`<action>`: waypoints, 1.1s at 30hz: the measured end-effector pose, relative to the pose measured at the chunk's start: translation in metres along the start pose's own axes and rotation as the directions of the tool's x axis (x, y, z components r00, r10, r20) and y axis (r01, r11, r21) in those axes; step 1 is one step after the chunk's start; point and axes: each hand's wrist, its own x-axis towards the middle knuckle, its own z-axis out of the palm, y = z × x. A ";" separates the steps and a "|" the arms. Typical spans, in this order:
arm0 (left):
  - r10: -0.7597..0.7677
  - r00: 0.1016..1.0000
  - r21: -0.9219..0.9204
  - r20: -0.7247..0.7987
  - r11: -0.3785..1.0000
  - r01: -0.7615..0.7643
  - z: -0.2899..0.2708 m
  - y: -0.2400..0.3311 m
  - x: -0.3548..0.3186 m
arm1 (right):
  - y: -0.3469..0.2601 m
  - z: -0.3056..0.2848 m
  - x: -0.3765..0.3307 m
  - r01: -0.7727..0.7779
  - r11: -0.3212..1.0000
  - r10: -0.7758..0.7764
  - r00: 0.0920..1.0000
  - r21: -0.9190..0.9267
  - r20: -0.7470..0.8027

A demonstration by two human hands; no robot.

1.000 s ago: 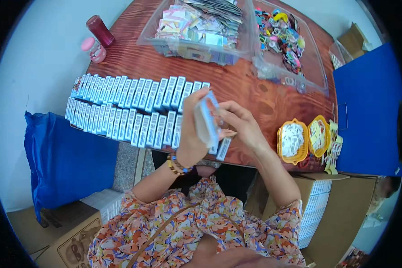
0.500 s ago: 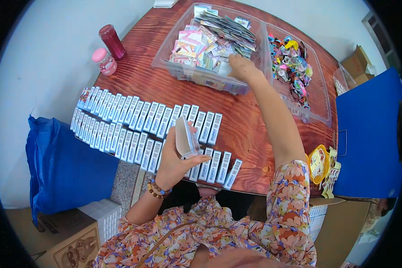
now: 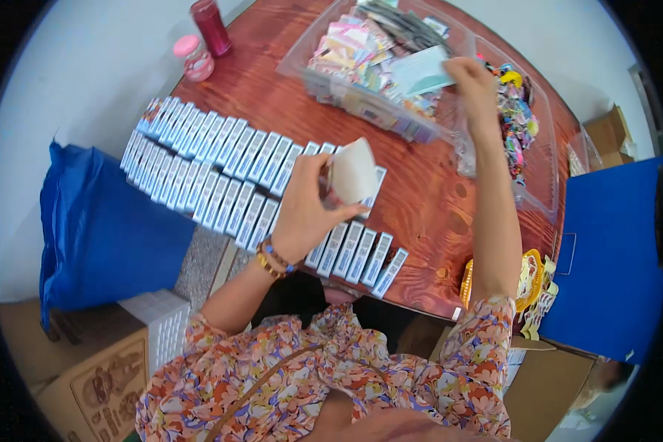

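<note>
We are holding an opened small box (image 3: 352,171) in our left hand (image 3: 307,214), its grip wrapping it, while our right hand (image 3: 473,74) is pinching a pale card (image 3: 418,72) above the clear bin (image 3: 361,103); two rows of boxes (image 3: 221,171) are already lining the tabletop (image 3: 420,199).

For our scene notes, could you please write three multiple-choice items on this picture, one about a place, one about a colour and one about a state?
1. Where is the right hand?
A. over the clear bin
B. on the blue bag
C. under the table

2. What colour is the tall bottle at the table's far edge?
A. green
B. dark red
C. white

3. What is the left hand doing?
A. lying flat on the table
B. holding a small box above the rows of boxes
C. gripping the bottle

Answers: 1 A, the right hand holds a pale card above the bin. 2 B, the bottle is dark red, beside a pink jar. 3 B, its fingers wrap the box, raised off the table.
</note>
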 end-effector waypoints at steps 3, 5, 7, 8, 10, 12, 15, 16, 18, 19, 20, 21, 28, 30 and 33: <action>0.105 0.992 0.121 -0.069 0.988 -0.096 0.001 -0.005 0.004 | -0.051 0.022 -0.071 0.118 0.988 -0.101 0.981 0.100 -0.164; 0.121 0.990 0.128 -0.066 0.985 -0.112 0.007 0.000 0.007 | -0.068 0.032 -0.117 0.131 0.990 -0.118 0.971 0.050 -0.210; 0.145 0.988 0.158 -0.054 0.978 -0.135 0.017 0.005 0.007 | -0.071 0.036 -0.152 0.180 0.978 -0.147 0.955 0.109 -0.258; 0.144 0.988 0.155 -0.048 0.979 -0.135 0.021 0.007 0.007 | -0.072 0.036 -0.162 0.176 0.979 -0.143 0.955 0.106 -0.261; 0.220 0.971 0.191 -0.097 0.961 -0.199 0.028 0.011 0.007 | -0.070 0.034 -0.176 0.203 0.978 -0.187 0.953 0.044 -0.237; 0.204 0.976 0.216 -0.081 0.959 -0.183 0.031 0.014 0.006 | -0.067 0.024 -0.184 0.194 0.981 -0.186 0.956 0.011 -0.226; 0.278 0.959 0.267 -0.051 0.929 -0.255 0.036 0.015 0.004 | -0.071 0.014 -0.189 0.107 0.992 -0.115 0.987 -0.070 -0.115; 0.278 0.960 0.262 -0.041 0.930 -0.258 0.039 0.016 0.004 | -0.072 0.011 -0.190 0.028 0.994 -0.032 0.999 -0.109 -0.042; 0.308 0.951 0.281 -0.026 0.915 -0.289 0.044 0.021 0.006 | -0.078 0.005 -0.188 -0.057 0.987 0.061 0.998 -0.153 0.019; 0.315 0.949 0.316 -0.012 0.902 -0.296 0.047 0.020 0.006 | -0.086 0.003 -0.182 0.249 0.833 -0.209 0.969 -0.495 0.135; 0.315 0.949 0.315 -0.004 0.901 -0.298 0.048 0.019 0.006 | -0.089 0.001 -0.178 0.503 0.484 -0.395 0.856 -0.716 0.333; 0.293 0.956 0.289 -0.005 0.916 -0.279 0.048 0.019 0.007 | -0.087 -0.006 -0.176 0.463 0.549 -0.396 0.877 -0.695 0.272; -0.002 0.997 0.068 0.071 0.998 -0.003 0.033 0.022 0.003 | -0.003 -0.118 -0.094 -0.108 0.872 -0.007 0.973 -0.478 -0.232; 0.057 0.988 0.137 0.143 0.988 -0.077 0.032 0.030 0.003 | 0.051 -0.169 -0.070 -0.100 0.699 0.025 0.993 -0.708 -0.116; -0.034 0.970 0.083 0.239 0.996 0.015 0.034 0.040 0.003 | 0.107 -0.198 -0.044 -0.050 0.622 0.238 0.963 -0.781 0.128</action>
